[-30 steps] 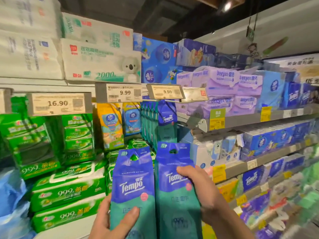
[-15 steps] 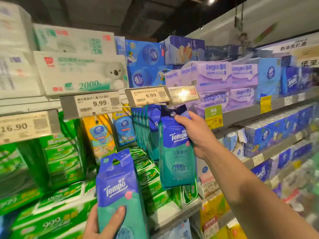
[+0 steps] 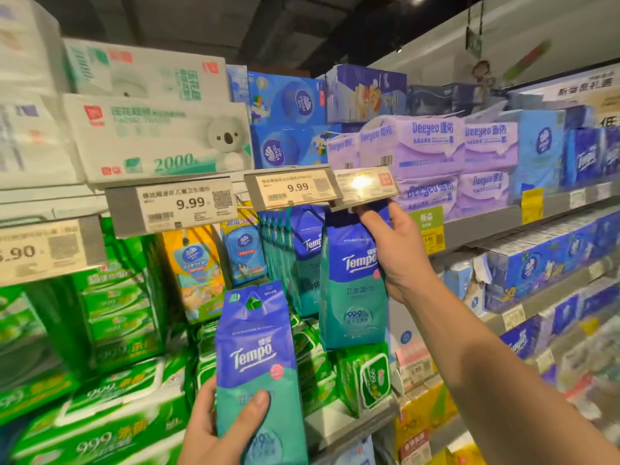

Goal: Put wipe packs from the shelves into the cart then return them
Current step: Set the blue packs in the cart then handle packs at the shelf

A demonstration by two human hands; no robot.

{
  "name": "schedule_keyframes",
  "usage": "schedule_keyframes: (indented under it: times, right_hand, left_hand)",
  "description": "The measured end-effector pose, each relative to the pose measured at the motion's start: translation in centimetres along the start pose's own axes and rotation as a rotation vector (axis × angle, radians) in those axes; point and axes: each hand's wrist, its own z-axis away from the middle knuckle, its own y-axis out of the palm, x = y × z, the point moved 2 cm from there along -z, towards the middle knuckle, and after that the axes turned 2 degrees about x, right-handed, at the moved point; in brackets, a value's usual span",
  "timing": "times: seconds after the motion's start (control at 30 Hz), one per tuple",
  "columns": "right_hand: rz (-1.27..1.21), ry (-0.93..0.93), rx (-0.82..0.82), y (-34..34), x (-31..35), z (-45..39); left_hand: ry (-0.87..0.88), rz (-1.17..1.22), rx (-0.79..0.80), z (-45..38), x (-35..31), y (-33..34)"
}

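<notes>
— Where was the right hand [image 3: 392,253]?
— Raised under a price tag [image 3: 364,185], gripping a Tempo pack [image 3: 352,297] by its upper edge beside the hanging row [image 3: 295,256].
— And the left hand [image 3: 218,427]?
— Closed around a second Tempo pack [image 3: 258,357], lower, upright.

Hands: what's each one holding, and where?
Right hand grips one Tempo pack by its upper right edge; left hand holds another Tempo pack at its bottom.

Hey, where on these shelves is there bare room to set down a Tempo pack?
One bare strip of lower shelf, left of the upright green pack and below the pack in the right hand. Crowded elsewhere: hanging Tempo packs fill the hooks, and green wipe stacks fill the left.
</notes>
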Motion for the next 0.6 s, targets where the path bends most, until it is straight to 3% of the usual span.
schedule_keyframes:
  times: [0.13, 0.33, 0.6]
  right_hand:
    - [0.014, -0.081, -0.008, 0.8, 0.1, -0.4]
    - [-0.001, -0.036, -0.045, 1.4, 0.1, -1.7]
    - [-0.235, 0.147, -0.037, 1.0, -0.5, -3.0]
  left_hand:
    - [0.006, 0.034, 0.023, -0.1, 0.3, -0.2]
    - [-0.024, 0.044, 0.015, -0.1, 0.1, -0.6]
    - [-0.023, -0.004, 0.078, 0.6, 0.2, -0.7]
